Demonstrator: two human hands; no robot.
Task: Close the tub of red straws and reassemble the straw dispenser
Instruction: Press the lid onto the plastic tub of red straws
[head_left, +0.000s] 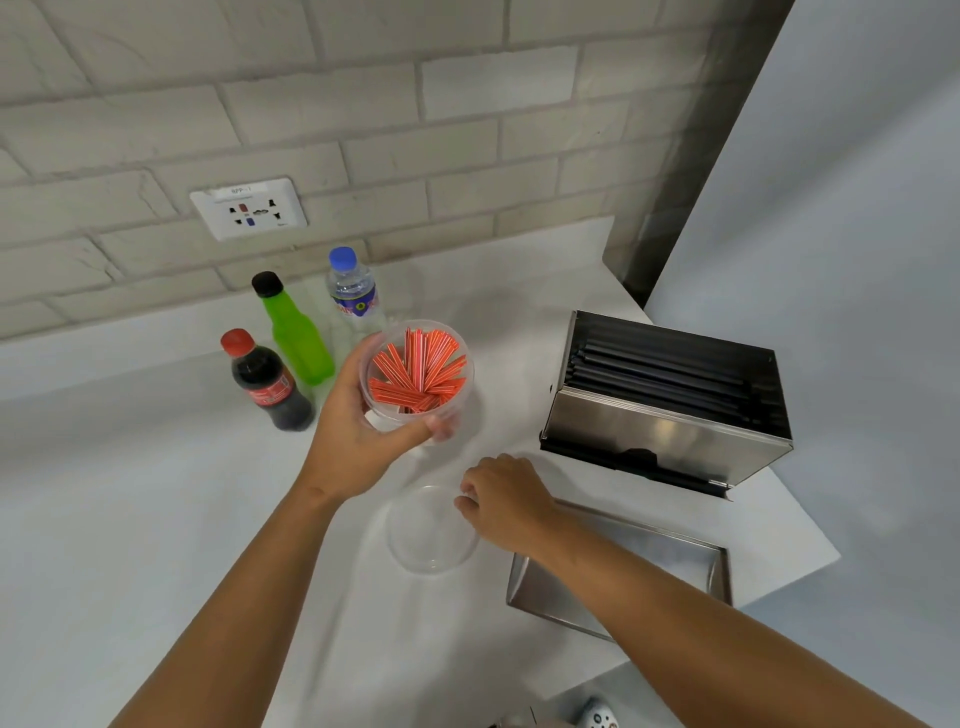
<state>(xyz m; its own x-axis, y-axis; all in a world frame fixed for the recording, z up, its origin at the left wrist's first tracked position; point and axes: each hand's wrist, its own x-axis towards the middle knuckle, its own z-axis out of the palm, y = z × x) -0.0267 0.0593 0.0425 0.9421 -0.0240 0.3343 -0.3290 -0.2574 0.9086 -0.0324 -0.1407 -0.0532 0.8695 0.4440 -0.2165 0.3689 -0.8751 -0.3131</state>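
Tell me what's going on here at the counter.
A person is partway through closing a tub of red straws. The left hand holds the open tub above the counter, while the right hand touches the edge of the clear lid, which still lies flat on the counter. The dispenser stands open to the right, full of black straws, and its metal cover lies apart in front of it. Three bottles stand behind the tub.

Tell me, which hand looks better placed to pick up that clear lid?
Probably the right hand: its fingers already touch the rim of the clear lid on the counter, while the left hand is busy gripping the open tub of red straws.
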